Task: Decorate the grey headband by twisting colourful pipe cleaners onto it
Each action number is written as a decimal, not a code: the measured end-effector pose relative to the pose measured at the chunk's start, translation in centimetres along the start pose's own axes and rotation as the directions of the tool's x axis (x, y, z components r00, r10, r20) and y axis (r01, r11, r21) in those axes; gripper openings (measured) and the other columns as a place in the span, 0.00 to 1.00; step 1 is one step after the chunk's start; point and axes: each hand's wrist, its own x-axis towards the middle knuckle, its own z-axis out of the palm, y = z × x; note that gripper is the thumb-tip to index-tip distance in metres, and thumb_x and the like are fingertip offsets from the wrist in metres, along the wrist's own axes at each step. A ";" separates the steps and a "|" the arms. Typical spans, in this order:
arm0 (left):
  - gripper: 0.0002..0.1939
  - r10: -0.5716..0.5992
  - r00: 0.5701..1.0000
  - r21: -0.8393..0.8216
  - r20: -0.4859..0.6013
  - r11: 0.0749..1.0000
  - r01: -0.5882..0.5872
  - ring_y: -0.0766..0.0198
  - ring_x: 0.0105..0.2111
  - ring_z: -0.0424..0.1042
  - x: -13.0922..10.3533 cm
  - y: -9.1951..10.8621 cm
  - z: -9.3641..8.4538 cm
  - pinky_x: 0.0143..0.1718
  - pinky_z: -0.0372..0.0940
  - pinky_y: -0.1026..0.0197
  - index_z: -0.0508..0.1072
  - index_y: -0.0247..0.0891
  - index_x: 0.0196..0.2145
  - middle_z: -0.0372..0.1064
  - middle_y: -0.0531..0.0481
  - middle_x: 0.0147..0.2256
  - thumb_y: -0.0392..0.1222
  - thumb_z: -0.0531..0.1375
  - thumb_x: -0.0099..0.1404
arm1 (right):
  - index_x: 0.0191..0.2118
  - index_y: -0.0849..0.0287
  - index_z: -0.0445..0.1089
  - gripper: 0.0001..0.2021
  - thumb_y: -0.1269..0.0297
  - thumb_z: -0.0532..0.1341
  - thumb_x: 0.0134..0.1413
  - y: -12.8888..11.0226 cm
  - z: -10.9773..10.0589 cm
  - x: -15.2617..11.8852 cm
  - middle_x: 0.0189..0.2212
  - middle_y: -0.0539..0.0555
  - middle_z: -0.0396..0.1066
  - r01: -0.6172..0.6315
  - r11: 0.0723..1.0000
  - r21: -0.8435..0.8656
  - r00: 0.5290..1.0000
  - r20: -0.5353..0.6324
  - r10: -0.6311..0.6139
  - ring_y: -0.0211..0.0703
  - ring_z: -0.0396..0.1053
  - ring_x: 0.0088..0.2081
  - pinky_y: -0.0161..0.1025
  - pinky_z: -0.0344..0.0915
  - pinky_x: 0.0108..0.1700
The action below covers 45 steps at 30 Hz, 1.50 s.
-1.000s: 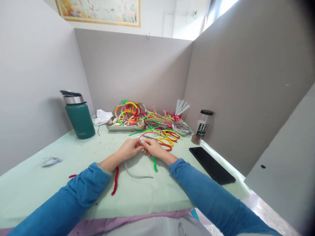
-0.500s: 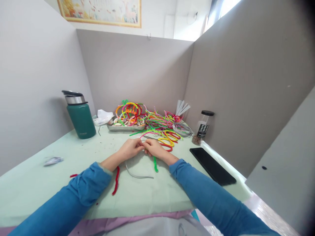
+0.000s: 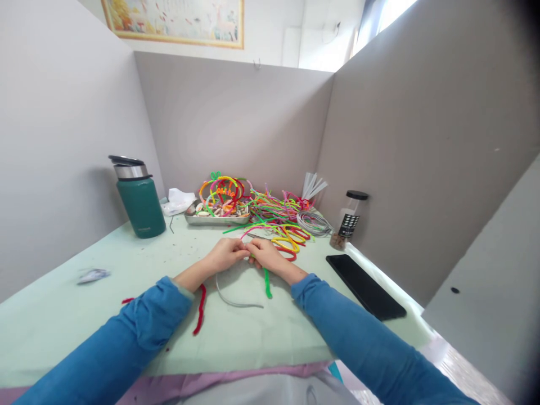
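My left hand (image 3: 228,255) and my right hand (image 3: 262,253) meet over the middle of the table, fingertips pressed together. The right hand is closed on a green fuzzy stem (image 3: 268,284), whose free end hangs below its palm. What the left fingertips pinch is too small to make out. A grey wire (image 3: 234,304) curves out from beneath the left hand onto the cloth. Beside the left wrist lies a red fuzzy stem (image 3: 200,310). Just beyond the fingers are yellow looped stems (image 3: 287,242).
A metal tray (image 3: 215,221) of small pieces stands at the back, near a heap of coloured stems (image 3: 278,205) and a grey wire coil (image 3: 314,224). A green bottle (image 3: 141,205) is left; a clear jar (image 3: 346,222) and black phone (image 3: 365,286) are right.
Both hands keep nearly the same pose, fingertips still together. The whole view has shifted very slightly.
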 end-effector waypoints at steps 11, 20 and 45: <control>0.19 -0.069 0.992 -0.083 0.102 0.994 0.078 0.72 0.16 0.56 -0.1 0.6 -0.1 0.18 0.50 0.68 0.68 0.35 0.25 0.60 0.56 0.16 0.56 0.54 0.53 | 0.27 0.61 0.61 0.11 0.63 0.48 0.56 0.3 0.1 0.1 0.20 0.47 0.64 0.006 1.000 -0.005 1.000 0.015 -0.006 0.29 0.59 0.16 0.27 0.53 0.17; 0.17 -0.068 0.991 -0.109 0.114 0.991 0.081 0.72 0.17 0.56 -0.1 0.6 0.0 0.19 0.51 0.68 0.69 0.35 0.25 0.60 0.58 0.17 0.54 0.57 0.51 | 0.26 0.60 0.62 0.11 0.64 0.48 0.56 0.2 -0.1 0.2 0.16 0.46 0.61 0.031 0.996 -0.088 1.000 0.001 -0.031 0.30 0.59 0.17 0.27 0.51 0.19; 0.18 0.020 0.997 0.128 0.072 0.991 -0.029 0.68 0.22 0.60 -0.1 0.2 -0.1 0.23 0.50 0.67 0.72 0.35 0.24 0.66 0.53 0.20 0.53 0.52 0.56 | 0.28 0.61 0.62 0.11 0.63 0.49 0.56 0.1 0.1 0.1 0.20 0.48 0.65 0.028 0.996 -0.088 1.000 0.004 -0.027 0.30 0.60 0.16 0.27 0.53 0.18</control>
